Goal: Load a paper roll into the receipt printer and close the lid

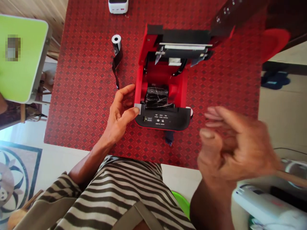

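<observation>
A red and black printer [165,122] stands with its lid [181,36] raised. Inside its red bay lies a black, shiny, crinkled strip or roll [157,95]. My left hand [117,118] grips the printer's front left corner, thumb on a small grey tab [137,108] and fingers along the side wall. To the right of the printer, my right hand [240,143] hangs in the air, slightly blurred, its thumb and fingers apart and nothing visible between them. A roll of black ribbon [116,44] sits left of the printer, its loose end trailing towards my left hand.
The red patterned table [83,95] holds a white device [118,7] at its far edge. At the left stands a green-topped table [21,70]. A red stool [275,43] shows at the right, and a white appliance [268,204] stands at the lower right.
</observation>
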The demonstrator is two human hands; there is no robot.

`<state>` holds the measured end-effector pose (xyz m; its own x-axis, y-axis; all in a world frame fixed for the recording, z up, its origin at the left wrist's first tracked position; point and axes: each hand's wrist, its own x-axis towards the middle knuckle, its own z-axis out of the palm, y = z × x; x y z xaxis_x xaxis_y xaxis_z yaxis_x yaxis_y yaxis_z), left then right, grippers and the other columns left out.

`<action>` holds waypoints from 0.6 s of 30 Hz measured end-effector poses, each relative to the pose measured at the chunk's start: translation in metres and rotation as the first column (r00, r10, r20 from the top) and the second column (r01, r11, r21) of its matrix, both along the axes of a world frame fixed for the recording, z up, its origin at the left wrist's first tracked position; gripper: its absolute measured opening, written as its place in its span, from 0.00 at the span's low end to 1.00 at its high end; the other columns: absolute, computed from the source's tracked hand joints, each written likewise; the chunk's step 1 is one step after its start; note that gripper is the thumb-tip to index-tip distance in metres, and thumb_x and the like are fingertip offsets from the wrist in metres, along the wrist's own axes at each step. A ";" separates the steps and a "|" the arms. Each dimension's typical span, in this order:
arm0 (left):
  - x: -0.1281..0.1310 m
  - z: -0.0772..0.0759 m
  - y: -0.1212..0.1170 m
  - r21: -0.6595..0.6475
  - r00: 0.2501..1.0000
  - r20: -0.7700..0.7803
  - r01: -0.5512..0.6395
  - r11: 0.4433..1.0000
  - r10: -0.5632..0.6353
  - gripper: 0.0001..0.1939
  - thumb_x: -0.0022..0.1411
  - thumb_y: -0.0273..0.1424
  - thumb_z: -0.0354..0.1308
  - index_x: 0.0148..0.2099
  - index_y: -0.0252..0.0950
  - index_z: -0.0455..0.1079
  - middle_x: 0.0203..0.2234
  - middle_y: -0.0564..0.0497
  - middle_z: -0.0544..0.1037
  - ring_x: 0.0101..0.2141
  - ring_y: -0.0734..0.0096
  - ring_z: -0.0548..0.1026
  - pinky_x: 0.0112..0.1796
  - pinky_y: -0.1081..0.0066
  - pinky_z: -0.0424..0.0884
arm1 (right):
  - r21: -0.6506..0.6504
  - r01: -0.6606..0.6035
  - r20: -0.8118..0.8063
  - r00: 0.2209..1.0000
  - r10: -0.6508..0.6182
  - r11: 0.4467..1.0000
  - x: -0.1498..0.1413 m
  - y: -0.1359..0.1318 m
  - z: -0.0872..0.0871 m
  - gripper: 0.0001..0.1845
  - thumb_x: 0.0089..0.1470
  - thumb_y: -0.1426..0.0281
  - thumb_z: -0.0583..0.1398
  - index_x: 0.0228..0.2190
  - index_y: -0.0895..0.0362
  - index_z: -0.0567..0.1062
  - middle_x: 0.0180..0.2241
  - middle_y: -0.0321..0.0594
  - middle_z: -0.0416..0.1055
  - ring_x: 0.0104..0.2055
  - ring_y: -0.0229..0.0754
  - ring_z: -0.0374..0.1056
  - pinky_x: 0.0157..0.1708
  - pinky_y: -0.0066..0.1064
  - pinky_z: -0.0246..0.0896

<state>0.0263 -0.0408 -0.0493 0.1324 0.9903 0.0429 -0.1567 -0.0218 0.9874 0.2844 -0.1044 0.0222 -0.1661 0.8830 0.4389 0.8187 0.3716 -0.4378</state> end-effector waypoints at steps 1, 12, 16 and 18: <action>0.000 0.000 -0.001 0.003 1.000 0.004 0.001 1.000 -0.001 0.42 0.73 0.61 0.79 0.79 0.52 0.76 0.74 0.43 0.89 0.70 0.40 0.89 0.68 0.44 0.88 | -0.008 -0.011 0.021 1.000 0.011 1.000 0.000 0.006 0.006 0.20 0.81 0.51 0.72 0.66 0.43 0.90 0.58 0.52 0.91 0.60 0.66 0.86 0.54 0.58 0.85; 0.001 0.010 -0.010 -0.029 1.000 -0.014 -0.008 1.000 0.007 0.36 0.80 0.58 0.76 0.79 0.50 0.78 0.73 0.43 0.88 0.69 0.43 0.86 0.70 0.45 0.86 | -0.067 -0.330 0.218 0.916 0.337 0.942 0.007 0.099 0.037 0.14 0.85 0.74 0.66 0.59 0.51 0.91 0.57 0.45 0.95 0.57 0.55 0.90 0.59 0.47 0.87; 0.005 0.012 -0.011 -0.048 1.000 0.001 -0.027 0.998 0.027 0.36 0.78 0.58 0.77 0.78 0.50 0.79 0.74 0.43 0.87 0.71 0.41 0.84 0.73 0.43 0.82 | -0.229 -0.311 0.207 0.910 0.358 0.922 -0.004 0.120 0.028 0.13 0.78 0.73 0.71 0.58 0.50 0.91 0.52 0.45 0.93 0.56 0.61 0.89 0.59 0.53 0.86; 0.006 0.014 -0.012 -0.058 1.000 0.008 -0.029 0.998 0.029 0.35 0.78 0.57 0.77 0.77 0.50 0.79 0.75 0.43 0.86 0.72 0.40 0.84 0.74 0.42 0.80 | -0.289 -0.281 0.207 0.915 0.346 0.915 -0.009 0.129 0.021 0.11 0.76 0.73 0.71 0.53 0.48 0.90 0.50 0.45 0.92 0.54 0.63 0.89 0.60 0.55 0.85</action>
<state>0.0323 -0.0525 -0.0349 0.1033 0.9946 -0.0137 -0.1658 0.0307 0.9857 0.2754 0.0245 0.0437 -0.5273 0.8411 0.1205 0.7715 0.5334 -0.3468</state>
